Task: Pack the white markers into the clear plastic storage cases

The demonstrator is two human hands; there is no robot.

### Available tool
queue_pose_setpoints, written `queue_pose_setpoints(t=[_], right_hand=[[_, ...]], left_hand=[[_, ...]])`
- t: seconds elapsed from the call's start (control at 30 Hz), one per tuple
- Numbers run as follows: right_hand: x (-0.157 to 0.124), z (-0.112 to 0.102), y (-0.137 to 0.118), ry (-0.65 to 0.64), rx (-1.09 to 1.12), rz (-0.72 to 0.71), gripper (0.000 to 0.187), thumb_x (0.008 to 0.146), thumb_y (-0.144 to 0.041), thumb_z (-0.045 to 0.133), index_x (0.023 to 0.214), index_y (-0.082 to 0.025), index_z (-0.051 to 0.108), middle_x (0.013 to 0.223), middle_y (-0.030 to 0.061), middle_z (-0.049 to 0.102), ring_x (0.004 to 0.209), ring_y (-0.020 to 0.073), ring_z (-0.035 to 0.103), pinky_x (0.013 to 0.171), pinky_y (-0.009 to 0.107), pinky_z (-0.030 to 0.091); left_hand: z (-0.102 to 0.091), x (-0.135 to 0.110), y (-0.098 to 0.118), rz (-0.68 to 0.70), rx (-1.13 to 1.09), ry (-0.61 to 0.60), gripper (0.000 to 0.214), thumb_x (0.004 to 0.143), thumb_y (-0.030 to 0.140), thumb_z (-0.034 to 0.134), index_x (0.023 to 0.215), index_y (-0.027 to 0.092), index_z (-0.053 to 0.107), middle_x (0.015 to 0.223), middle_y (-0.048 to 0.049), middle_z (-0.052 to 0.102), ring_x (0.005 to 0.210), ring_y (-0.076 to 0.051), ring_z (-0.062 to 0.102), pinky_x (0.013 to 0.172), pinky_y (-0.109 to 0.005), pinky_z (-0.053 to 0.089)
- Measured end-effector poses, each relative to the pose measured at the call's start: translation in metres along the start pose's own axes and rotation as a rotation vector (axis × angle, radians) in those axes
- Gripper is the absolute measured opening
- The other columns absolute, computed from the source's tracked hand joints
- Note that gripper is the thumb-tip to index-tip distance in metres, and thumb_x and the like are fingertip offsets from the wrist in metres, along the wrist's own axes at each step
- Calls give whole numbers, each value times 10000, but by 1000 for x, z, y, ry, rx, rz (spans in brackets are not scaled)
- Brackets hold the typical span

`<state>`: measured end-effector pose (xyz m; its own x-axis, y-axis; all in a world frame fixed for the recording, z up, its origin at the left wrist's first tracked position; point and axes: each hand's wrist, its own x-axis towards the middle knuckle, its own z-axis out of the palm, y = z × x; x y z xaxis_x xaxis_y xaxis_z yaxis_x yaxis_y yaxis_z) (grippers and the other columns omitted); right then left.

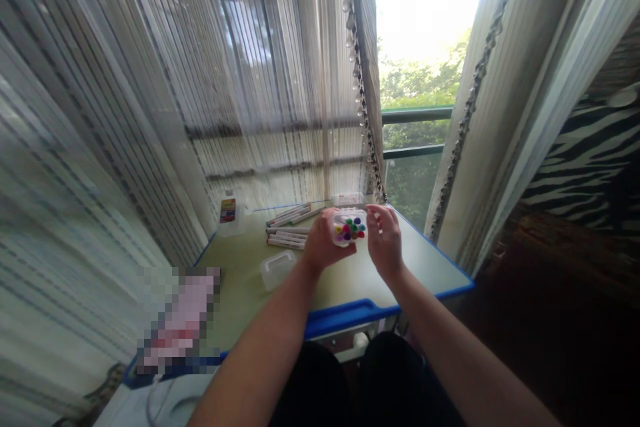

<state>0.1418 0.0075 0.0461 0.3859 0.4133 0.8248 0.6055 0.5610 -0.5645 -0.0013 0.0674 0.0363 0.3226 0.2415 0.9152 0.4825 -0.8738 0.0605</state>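
Note:
My left hand (323, 240) is wrapped round a clear plastic marker case (335, 230), held above the table. Inside it are several markers (354, 228) seen end-on, their tips red, green, blue, yellow and purple. My right hand (385, 237) is close by the case's right side, fingers bent and somewhat apart, with nothing visible in them. Whether its fingertips touch the case I cannot tell. More white-barrelled markers (287, 238) lie on the table behind my left hand. A clear plastic lid or box (278, 269) rests to the left of my left forearm.
The pale table (240, 307) has a blue edge. A clear package with a coloured label (228, 210) lies at its back left, and another clear package (349, 199) at the back. A pixelated pink object (183, 317) is at the left edge. Sheer curtains (280, 80) hang close behind.

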Motion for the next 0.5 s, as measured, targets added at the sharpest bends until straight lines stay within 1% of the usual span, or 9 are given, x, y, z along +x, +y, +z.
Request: queue_pose_setpoints(t=[0.07,0.1,0.17,0.23,0.27,0.33,0.4,0.43,0.5], right_hand=[[0,8,4,42,64,133,258,901,-327,403,993,-173,588,948,75,595,826,186,545,769,352,456],[-1,13,6,36,86,184,259,894,-335,405,990,-169,579,937,73,598,814,185,542,772,352,451],[-3,25,10,-17,119,248,271,885,-351,406,990,-162,568,907,66,599,801,187,541,779,354,444],[-6,39,11,-101,127,253,288,890,-358,386,994,-160,567,886,64,600,805,192,546,780,352,443],[-7,46,11,-168,114,231,293,896,-353,372,985,-162,575,880,65,603,817,196,550,784,350,442],[-11,63,9,-378,39,132,288,899,-333,377,932,-170,613,883,76,614,851,203,555,804,344,437],[-17,79,6,-626,-74,-5,254,880,-320,441,898,-184,654,921,87,630,898,215,550,823,340,431],[-20,87,5,-726,-128,-73,232,862,-319,482,914,-194,670,957,89,636,923,223,543,828,340,429],[-28,98,4,-857,-199,-205,229,825,-320,552,986,-219,679,1036,85,639,974,238,525,838,345,427]], left_hand=[[-17,11,-6,25,8,-1,778,508,339,725,1193,189,388,1091,-110,574,994,-294,603,818,-433,526],[-26,17,-9,10,17,26,758,506,327,725,1180,182,409,1074,-107,579,979,-289,606,817,-428,525],[-44,29,-15,11,36,69,733,508,318,732,1162,175,434,1063,-104,580,970,-283,607,823,-424,522],[-60,38,-22,34,70,106,724,519,319,736,1159,176,431,1075,-107,569,999,-287,596,841,-425,516],[-66,40,-26,40,93,124,717,527,315,734,1159,179,425,1084,-110,562,1019,-288,588,854,-426,511],[-75,39,-35,-3,134,155,705,531,289,732,1152,186,415,1083,-105,554,1032,-282,579,868,-418,504],[-81,31,-46,-117,159,179,700,518,262,735,1135,194,411,1047,-84,559,986,-260,591,839,-396,512],[-83,25,-53,-184,166,187,695,509,255,738,1120,197,412,1014,-69,563,942,-246,601,807,-381,519],[-86,11,-66,-301,178,193,670,500,251,741,1086,206,418,940,-42,564,847,-217,610,737,-354,524]])
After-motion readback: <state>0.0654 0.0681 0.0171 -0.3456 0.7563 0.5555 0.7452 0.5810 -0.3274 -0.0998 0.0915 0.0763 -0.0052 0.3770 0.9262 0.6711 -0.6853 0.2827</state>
